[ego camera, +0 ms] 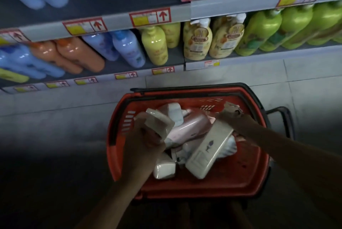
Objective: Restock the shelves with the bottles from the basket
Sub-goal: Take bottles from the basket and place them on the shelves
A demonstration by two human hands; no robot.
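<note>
The shelves [185, 9] ran across the far side of the scene, their two visible tiers stocked with blue, orange, yellow and green bottles. The red basket [203, 190] sat on the floor just near of them, between the person's forearms, holding a loose heap of pale bottles [185, 141] — pink, white and cream, lying across one another.

Step in hand, as judged: lifting stock out of the basket, shelving not yet begun. Both hands were down at the basket and nothing was raised toward a shelf.

The cream bottle [209, 153], the largest of the heap, lay tilted at the right of the pile, its far end under the right wrist.

The left hand [146, 136] came in from the near left, fingers curled round a cream cap or bottle top [159, 121] at the left of the heap — a firm grip, by appearance.

The right hand [229, 114] reached across to the far right of the basket. It was blurred; it seemed to hold a small tan item, but I could not tell whether it was closed on it.

The next move would call for freeing the gripped bottle from those lying against it, then finding a matching row on the shelves; none was visible among the near tiers.
</note>
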